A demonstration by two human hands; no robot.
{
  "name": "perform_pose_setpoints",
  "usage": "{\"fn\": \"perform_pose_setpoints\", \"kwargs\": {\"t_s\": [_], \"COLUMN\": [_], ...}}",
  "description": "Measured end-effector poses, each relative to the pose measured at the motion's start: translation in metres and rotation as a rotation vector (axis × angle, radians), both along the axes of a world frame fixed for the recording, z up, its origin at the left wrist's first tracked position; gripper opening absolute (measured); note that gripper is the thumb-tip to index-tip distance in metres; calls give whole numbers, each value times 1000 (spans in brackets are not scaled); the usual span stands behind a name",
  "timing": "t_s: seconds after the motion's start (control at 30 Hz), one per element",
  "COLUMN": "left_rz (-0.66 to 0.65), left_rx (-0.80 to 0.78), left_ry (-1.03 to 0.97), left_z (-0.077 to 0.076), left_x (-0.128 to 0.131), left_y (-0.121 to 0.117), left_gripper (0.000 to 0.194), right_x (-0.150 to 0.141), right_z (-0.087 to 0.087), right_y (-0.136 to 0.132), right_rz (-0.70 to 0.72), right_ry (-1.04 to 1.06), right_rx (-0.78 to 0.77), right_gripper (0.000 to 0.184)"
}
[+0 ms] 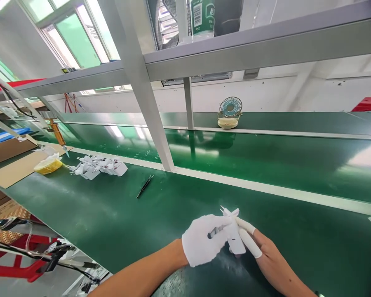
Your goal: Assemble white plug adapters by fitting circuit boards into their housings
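Note:
My left hand [204, 240], in a white glove, is closed on a small white plastic part [235, 240] with thin prongs at its far end. A dark and grey spot shows between the gloved fingers; I cannot make out what it is. On the other side, my right hand [267, 258], with white finger covers, grips the same part. Both hands are low over the green table [117, 225]. A black pen-like tool [145, 186] lies farther off to the left. Beyond it is a pile of similar white parts [97, 166].
A yellow round container [48, 165] with white material sits on cardboard [17, 171], near an amber dispensing syringe [58, 133]. A metal post [151, 111] rises from the table's far strip to a shelf beam [250, 53]. A small fan [230, 112] stands at the back.

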State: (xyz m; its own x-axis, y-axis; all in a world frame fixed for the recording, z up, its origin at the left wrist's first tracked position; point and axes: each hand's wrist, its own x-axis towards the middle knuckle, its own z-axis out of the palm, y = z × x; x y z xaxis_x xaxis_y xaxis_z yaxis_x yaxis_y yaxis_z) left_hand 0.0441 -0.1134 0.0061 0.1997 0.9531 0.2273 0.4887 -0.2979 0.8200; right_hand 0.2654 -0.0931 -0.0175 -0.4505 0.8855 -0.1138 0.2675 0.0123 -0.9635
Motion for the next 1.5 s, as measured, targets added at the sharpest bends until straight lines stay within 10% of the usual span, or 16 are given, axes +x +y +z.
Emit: {"fn": "perform_pose_setpoints", "kwargs": {"t_s": [0.33,1.5], "left_rz": [-81,-27], "left_rx": [-136,-145], "left_ry": [5,40], "left_z": [2,-3], "left_x": [-3,-6], "left_y": [3,5], "left_gripper": [45,30], "right_x": [-5,-9], "right_z": [22,22], "right_y": [-1,-1], "right_rz": [35,36], "right_ry": [72,168], "right_rx": [26,-14], "right_gripper": [54,49]}}
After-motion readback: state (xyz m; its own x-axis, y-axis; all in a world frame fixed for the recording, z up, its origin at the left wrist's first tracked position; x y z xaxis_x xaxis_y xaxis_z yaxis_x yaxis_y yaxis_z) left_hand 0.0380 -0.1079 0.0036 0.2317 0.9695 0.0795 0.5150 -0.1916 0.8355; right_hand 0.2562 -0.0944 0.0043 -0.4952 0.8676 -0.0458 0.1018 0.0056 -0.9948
